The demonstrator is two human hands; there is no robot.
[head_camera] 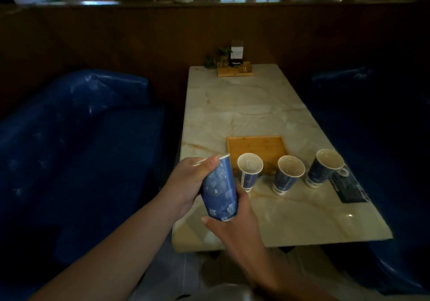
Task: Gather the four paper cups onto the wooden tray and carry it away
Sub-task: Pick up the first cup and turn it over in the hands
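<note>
Both hands are gripping 1 blue paper cup (220, 190) above the marble table's (256, 105) near edge, left hand (189, 182) near the rim, right hand (235, 228) at the base. The other 3 cups (288, 175) are standing beside the empty wooden tray (256, 147), so gathering is likely just beginning; next, this cup needs setting upright on the tray.

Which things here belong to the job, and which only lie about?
Job: held cup, left cup, middle cup, right cup, wooden tray.
Lying about: black card, plant, sign stand, small wooden stand.
</note>
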